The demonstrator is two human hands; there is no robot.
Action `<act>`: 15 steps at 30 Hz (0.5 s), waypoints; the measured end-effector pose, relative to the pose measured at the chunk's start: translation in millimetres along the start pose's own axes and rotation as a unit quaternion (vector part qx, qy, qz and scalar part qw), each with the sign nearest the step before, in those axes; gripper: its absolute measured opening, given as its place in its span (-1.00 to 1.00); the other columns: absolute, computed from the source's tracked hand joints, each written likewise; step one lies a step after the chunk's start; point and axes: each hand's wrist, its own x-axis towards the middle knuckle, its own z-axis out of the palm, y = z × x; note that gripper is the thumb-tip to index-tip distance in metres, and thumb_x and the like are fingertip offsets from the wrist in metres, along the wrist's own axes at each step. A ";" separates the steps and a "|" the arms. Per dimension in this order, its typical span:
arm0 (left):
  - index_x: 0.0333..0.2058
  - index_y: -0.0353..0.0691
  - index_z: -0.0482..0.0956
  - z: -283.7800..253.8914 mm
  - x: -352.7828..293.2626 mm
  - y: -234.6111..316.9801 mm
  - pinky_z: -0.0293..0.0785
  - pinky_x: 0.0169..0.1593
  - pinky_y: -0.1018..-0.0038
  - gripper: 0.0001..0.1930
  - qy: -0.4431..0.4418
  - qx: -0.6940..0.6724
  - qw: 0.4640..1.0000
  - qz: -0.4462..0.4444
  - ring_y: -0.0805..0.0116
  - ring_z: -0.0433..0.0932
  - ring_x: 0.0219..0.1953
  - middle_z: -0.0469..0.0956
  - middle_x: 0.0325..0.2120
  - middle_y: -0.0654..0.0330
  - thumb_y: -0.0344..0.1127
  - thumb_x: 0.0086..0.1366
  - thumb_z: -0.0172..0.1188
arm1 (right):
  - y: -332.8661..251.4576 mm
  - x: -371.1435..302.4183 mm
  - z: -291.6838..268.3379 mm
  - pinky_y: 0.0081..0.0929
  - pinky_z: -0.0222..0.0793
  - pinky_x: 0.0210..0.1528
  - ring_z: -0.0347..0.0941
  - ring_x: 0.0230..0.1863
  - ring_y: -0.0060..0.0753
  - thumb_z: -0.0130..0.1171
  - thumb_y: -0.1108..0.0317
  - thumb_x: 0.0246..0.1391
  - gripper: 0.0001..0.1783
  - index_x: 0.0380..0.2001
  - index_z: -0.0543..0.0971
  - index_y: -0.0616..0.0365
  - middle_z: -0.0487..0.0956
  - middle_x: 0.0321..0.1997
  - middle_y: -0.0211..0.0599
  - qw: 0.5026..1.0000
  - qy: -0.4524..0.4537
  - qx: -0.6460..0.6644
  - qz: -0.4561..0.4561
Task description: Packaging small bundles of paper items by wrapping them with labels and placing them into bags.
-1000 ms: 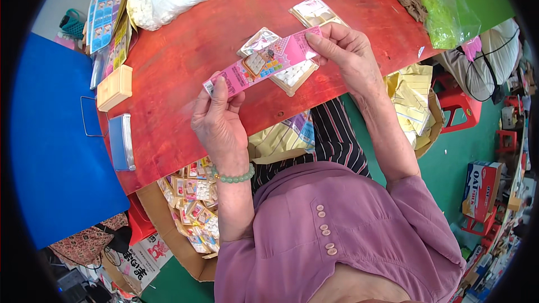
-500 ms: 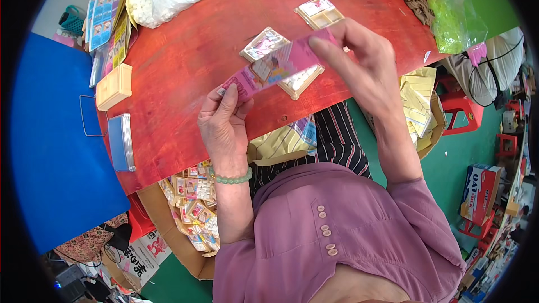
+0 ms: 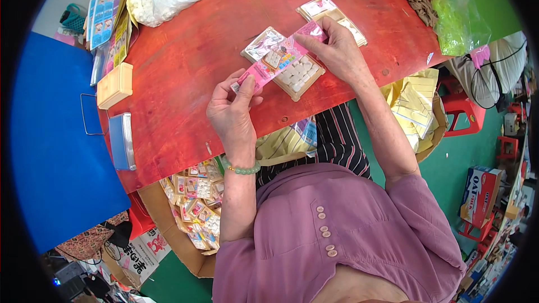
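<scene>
Because it is pinched at both ends, the pink strip [image 3: 280, 56] is stretched nearly straight across the upper middle of the frame, slanting up to the right. The left hand [image 3: 232, 106] has a narrow grip on its lower end, thumb on the printed face; the right hand [image 3: 336, 50] pinches the upper end likewise. It looks like thin card or paper: light, smooth, easily bent or creased, so its ends or long edges seem the best places to take hold, with little pressure. Beneath it lies a tan tray [image 3: 310, 85] holding white pieces [image 3: 300, 73]; whether strip and tray touch, I cannot tell. A second tray [image 3: 304, 15] lies near the right hand on the red surface [image 3: 179, 84]. Farther out are a clear bag [image 3: 171, 3] at upper left, a pale block [image 3: 114, 87] at left and a cardboard box [image 3: 161, 221] of filled packs at lower left.
</scene>
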 end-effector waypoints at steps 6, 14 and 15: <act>-0.34 -0.31 0.52 2.4 3.3 -2.3 0.56 -0.45 0.64 -0.87 -0.002 0.013 1.000 -0.013 0.52 0.59 -0.47 0.60 -0.45 0.19 -0.45 0.19 0.29 | 6.9 4.3 2.8 -0.63 0.31 -0.44 0.38 -0.47 -0.70 0.26 0.17 0.10 -0.69 -0.33 0.54 0.23 0.52 -0.49 -0.46 1.000 0.015 -0.023 -0.010; -0.34 -0.30 0.47 8.5 8.2 -5.1 0.53 -0.52 0.66 -0.85 0.005 0.056 0.998 -0.013 0.52 0.58 -0.55 0.59 -0.49 0.17 -0.47 0.18 0.29 | 8.3 14.3 4.9 -0.55 0.31 -0.45 0.40 -0.49 -0.59 0.29 0.13 0.05 -0.63 -0.34 0.54 0.26 0.53 -0.51 -0.36 0.996 0.021 -0.079 -0.025; -0.33 -0.30 0.47 8.7 8.5 -5.1 0.52 -0.51 0.67 -0.84 0.003 0.071 0.997 -0.013 0.52 0.58 -0.54 0.59 -0.48 0.18 -0.46 0.18 0.30 | 8.2 15.5 4.3 -0.53 0.32 -0.44 0.41 -0.49 -0.56 0.30 0.12 0.03 -0.62 -0.35 0.54 0.27 0.53 -0.52 -0.34 0.995 0.019 -0.092 -0.023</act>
